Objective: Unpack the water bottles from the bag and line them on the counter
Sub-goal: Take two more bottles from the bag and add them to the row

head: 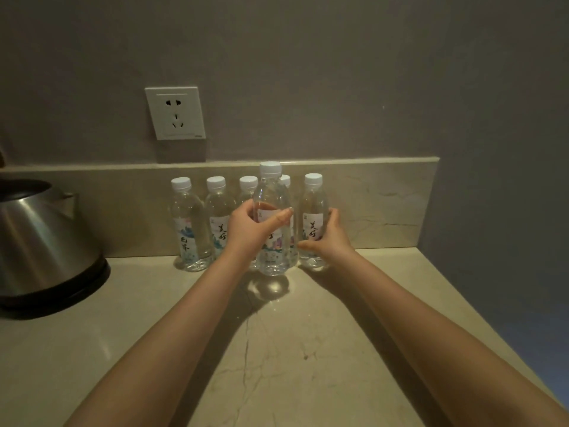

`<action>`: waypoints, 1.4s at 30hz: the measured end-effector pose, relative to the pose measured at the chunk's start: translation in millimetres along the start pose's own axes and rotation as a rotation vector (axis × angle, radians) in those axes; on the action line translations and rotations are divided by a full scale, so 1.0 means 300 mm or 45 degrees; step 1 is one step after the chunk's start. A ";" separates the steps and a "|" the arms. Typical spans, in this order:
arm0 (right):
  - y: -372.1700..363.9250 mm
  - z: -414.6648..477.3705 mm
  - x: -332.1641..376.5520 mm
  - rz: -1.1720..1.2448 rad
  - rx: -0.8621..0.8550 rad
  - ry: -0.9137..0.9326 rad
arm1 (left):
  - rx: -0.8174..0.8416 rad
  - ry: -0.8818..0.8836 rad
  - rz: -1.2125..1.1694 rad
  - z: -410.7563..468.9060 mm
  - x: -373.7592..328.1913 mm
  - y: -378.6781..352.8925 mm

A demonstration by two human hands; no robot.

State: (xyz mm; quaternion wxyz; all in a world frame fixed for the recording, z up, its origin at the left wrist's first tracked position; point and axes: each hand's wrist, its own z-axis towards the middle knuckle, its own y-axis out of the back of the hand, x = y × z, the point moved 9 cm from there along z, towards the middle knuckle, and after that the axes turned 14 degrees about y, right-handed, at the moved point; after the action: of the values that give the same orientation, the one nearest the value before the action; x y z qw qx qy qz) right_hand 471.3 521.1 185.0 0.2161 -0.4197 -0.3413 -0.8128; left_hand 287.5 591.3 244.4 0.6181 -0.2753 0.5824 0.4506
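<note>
Head view: at far left a stainless-steel kettle with a black base [40,241] stands on the beige, marble-veined table [277,349]. Right of it, on the grey wall, is a white socket plate [175,113]. Below the plate, along the beige stone upstand [385,204] at the back of the table, five clear plastic water bottles with white caps and illustrated labels stand upright in a close row. The first bottle [187,229] and second bottle [217,208] are in full view. The third bottle [248,181] is largely hidden behind the left hand [249,229]. That hand grips a sixth bottle [272,192] of the same kind at label height, thumb across the front and fingers curled round the left side. The sixth bottle is upright and in front of the row, near its right end. Its base is at the table surface, but whether it rests there or is just clear of it cannot be told. Behind it only the cap of the fourth bottle [285,180] shows. The fifth bottle [312,223] closes the row on the right. The right hand [331,238] holds the fifth bottle, thumb on the lower front below the label and fingers curled round its right side. Both forearms are bare and reach in from the near edge.
</note>
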 end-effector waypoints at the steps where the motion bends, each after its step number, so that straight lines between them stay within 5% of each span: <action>1: -0.003 0.003 0.009 -0.009 0.045 0.031 | -0.001 0.005 0.017 0.000 0.002 -0.001; 11: 0.068 -0.016 0.066 -0.306 0.391 0.047 | 0.026 -0.019 0.019 -0.040 -0.034 -0.050; 16: 0.390 -0.017 0.318 0.083 -0.110 0.304 | 0.169 0.008 0.043 -0.076 -0.052 -0.212; 20: 0.413 -0.067 0.454 -0.056 0.074 0.509 | 0.274 -0.028 0.101 -0.113 -0.097 -0.383; 24: 0.437 -0.061 0.400 -0.262 -0.048 0.488 | 0.357 0.004 0.173 -0.130 -0.106 -0.494; 33: 0.397 0.094 0.322 -0.556 -0.052 0.556 | -0.293 -0.541 0.654 -0.015 -0.383 -0.231; 37: 0.319 0.149 0.267 -0.495 -0.015 0.515 | -0.299 -0.471 1.121 0.055 -0.356 -0.243; 42: 0.325 0.085 0.174 -0.343 -0.153 0.465 | -0.307 -0.485 1.182 0.062 -0.293 -0.243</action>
State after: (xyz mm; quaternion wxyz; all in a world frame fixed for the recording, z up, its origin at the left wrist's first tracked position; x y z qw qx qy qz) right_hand 518.3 470.9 275.4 0.1384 -0.2282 -0.3006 -0.9157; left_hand 367.8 554.4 319.3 0.4120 0.0299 0.4643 0.7834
